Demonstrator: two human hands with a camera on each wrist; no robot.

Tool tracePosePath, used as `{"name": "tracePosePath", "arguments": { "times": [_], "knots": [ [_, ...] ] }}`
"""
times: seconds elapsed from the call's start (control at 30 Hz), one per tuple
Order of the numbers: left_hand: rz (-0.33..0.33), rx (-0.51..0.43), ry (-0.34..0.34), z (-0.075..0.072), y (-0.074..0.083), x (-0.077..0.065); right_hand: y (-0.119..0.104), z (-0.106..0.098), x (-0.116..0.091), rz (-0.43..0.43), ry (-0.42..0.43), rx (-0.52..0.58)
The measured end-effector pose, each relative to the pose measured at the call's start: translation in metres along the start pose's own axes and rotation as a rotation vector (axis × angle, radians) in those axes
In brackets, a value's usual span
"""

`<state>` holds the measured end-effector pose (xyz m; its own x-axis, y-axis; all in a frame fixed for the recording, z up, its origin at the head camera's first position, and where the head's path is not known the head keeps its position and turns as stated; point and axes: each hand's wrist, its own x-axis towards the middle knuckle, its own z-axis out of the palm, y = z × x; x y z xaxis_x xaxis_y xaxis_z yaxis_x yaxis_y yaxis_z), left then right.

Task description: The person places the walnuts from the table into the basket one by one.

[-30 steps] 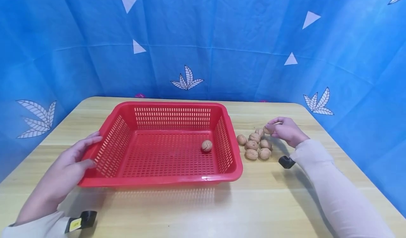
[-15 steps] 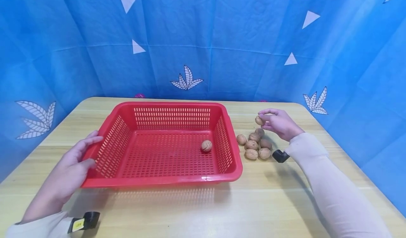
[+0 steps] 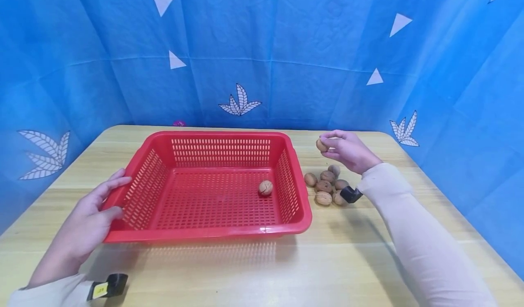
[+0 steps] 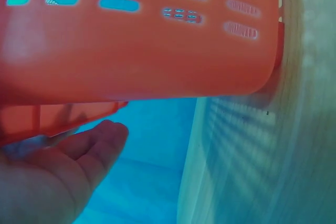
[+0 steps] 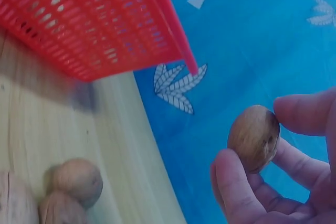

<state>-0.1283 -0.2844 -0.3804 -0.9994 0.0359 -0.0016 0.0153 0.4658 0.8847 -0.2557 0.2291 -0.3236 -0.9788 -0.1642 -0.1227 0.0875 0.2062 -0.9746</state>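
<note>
A walnut [image 3: 322, 145] is pinched between the thumb and fingertips of my right hand [image 3: 348, 150], lifted above the table to the right of the red plastic basket [image 3: 204, 236]. The right wrist view shows this walnut [image 5: 254, 139] closely, with fingers on both sides of it. Below the hand, several walnuts [image 3: 323, 187] lie in a loose cluster beside the basket's right wall. One walnut [image 3: 265, 188] rests inside, near the right end of the basket floor. My left hand [image 3: 83, 220] grips the basket's left rim; in the left wrist view, part of that hand [image 4: 68, 174] shows beside the rim.
The wooden table [image 3: 254, 275] runs under everything, its far edge close behind the basket. A blue patterned curtain [image 3: 229, 34] hangs behind and at both sides. A black wrist mount [image 3: 351, 194] on the right sleeve hangs in front of part of the walnut cluster.
My right hand has lifted a walnut off the cluster and carried it up and leftward, closer to the basket. The left hand stays at the basket's left rim.
</note>
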Motion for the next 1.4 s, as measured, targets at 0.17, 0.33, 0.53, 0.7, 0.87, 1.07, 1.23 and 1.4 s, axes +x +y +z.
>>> {"name": "tracePosePath", "arguments": {
  "times": [0.17, 0.33, 0.53, 0.7, 0.87, 1.07, 1.23, 1.4],
  "knots": [
    [-0.005, -0.022, 0.002, 0.001, -0.005, 0.0, -0.009, 0.01, 0.002, -0.023, -0.022, -0.019],
    [0.003, -0.015, -0.002, 0.0, -0.005, 0.001, -0.017, 0.022, 0.005, -0.039, -0.04, -0.018],
    [0.014, -0.005, 0.003, -0.001, -0.005, 0.002, -0.027, 0.039, 0.009, -0.077, -0.069, -0.018],
    [0.01, -0.012, 0.003, -0.001, -0.005, 0.003, -0.034, 0.056, 0.012, -0.096, -0.087, -0.011],
    [0.011, -0.018, -0.002, 0.0, -0.002, 0.002, -0.039, 0.075, 0.015, -0.099, -0.099, -0.004],
    [0.028, 0.03, 0.017, 0.004, 0.002, 0.0, -0.04, 0.095, 0.019, -0.093, -0.11, -0.031],
    [0.066, 0.116, 0.06, 0.005, 0.002, -0.004, -0.041, 0.111, 0.023, -0.081, -0.127, -0.036],
    [0.164, 0.143, 0.073, 0.005, -0.001, -0.005, -0.042, 0.125, 0.026, -0.092, -0.156, -0.036]
  ]
}}
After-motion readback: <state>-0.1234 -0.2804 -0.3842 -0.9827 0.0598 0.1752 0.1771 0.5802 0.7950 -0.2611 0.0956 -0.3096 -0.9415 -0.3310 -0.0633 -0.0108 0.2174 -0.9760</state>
